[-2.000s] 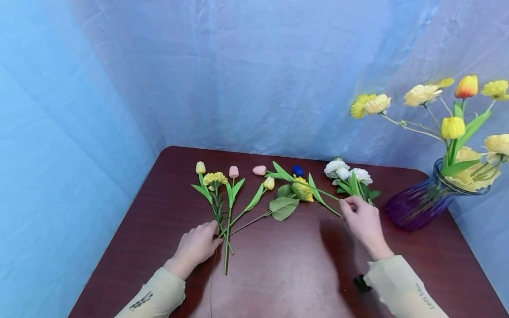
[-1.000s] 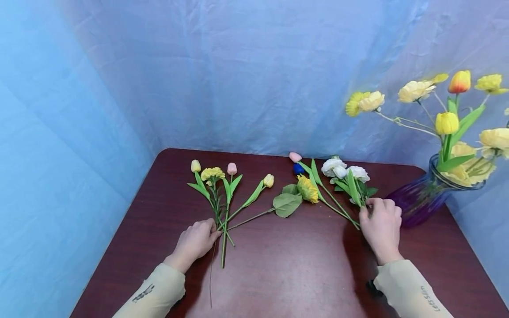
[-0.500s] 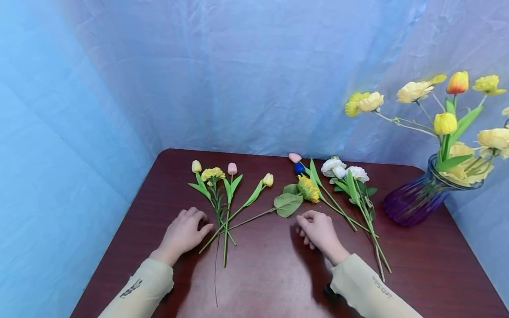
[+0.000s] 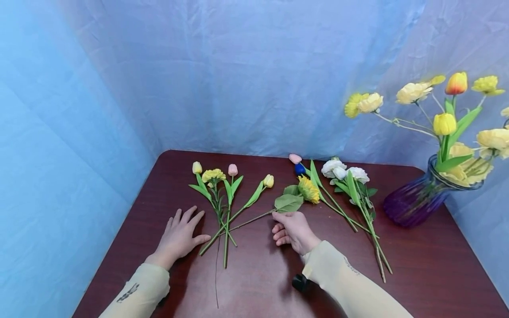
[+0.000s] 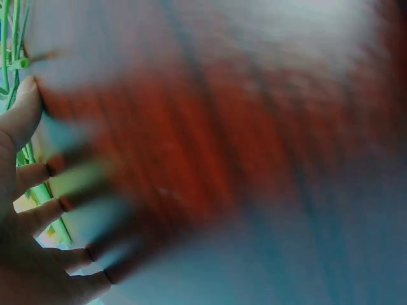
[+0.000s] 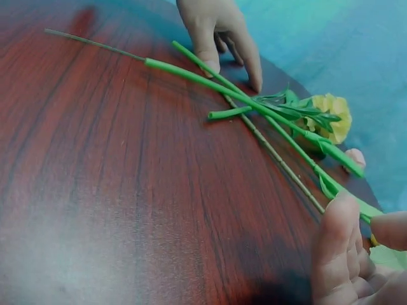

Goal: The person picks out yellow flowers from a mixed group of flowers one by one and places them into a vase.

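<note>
My left hand rests on the table with spread fingers and holds nothing. Just right of it lie crossed stems: a cream tulip, a yellow carnation-like flower, a pink tulip and a pale yellow tulip. My right hand is at the stem of a sunflower-like yellow flower, just below its green leaf. In the right wrist view a gap shows between thumb and index finger, with the brown stem running behind the thumb.
A purple-blue glass vase with yellow and orange flowers leans at the right. White flowers, a blue tulip and another pink tulip lie at the back right of the dark red table. Blue cloth hangs behind.
My right hand laid a pink tulip and then a stem by the white flowers at the right, then moved left to the sunflower's stem. My left hand let go of the crossed stems and spread out.
</note>
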Motion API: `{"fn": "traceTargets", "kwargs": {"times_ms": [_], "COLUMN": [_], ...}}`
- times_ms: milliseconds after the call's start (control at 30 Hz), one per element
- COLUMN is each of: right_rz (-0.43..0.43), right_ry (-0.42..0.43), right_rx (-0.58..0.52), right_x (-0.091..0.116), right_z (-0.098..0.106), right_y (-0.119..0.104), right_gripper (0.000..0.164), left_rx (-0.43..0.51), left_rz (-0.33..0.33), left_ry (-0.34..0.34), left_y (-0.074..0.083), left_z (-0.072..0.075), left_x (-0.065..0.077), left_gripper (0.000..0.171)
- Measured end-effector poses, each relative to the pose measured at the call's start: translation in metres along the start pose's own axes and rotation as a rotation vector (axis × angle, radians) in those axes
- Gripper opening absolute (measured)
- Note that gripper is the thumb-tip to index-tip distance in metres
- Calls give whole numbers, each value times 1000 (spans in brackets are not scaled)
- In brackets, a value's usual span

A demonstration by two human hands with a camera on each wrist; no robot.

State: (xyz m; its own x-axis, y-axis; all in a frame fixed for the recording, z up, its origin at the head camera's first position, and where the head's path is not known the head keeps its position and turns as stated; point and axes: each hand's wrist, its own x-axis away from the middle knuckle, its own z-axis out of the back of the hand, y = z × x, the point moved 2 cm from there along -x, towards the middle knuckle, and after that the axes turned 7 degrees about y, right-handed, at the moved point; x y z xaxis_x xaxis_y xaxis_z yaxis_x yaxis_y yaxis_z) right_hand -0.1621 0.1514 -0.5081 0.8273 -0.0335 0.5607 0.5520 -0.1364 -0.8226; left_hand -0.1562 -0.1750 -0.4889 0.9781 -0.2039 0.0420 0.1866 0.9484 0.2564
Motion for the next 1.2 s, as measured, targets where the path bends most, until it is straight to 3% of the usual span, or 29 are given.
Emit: {"fn": "traceTargets", "kwargs": {"times_ms": [300,433,700,833,1067,1200], "right_rz": [-48,-64,-60,-51,-27,7], "right_ry": [25,74,208,250,287,287], "right_rx": [-16,-12,237,288,111,-12], "right_x": [-11,-19,-24,-25,-25,-22], "right_z": [-7,-10,-19,-17,-11,-7], "right_y": [-5,-7,-13,-15,-7,-1], "right_gripper": [36,34,29,19,6,7], "left_rx": [13,17,15,21,36,33], "left_rz": [-29,-33,-34,-36,-32,-37], "left_ry": [20,22,28,23,22,23], "left_y": [0,-1,0,2,0,-3], "left_z": [-2,-3,-2,-1,-1,-3], "left_x": [1,1,2,2,3,3], "left_gripper": [77,76,76,76,76,76]}}
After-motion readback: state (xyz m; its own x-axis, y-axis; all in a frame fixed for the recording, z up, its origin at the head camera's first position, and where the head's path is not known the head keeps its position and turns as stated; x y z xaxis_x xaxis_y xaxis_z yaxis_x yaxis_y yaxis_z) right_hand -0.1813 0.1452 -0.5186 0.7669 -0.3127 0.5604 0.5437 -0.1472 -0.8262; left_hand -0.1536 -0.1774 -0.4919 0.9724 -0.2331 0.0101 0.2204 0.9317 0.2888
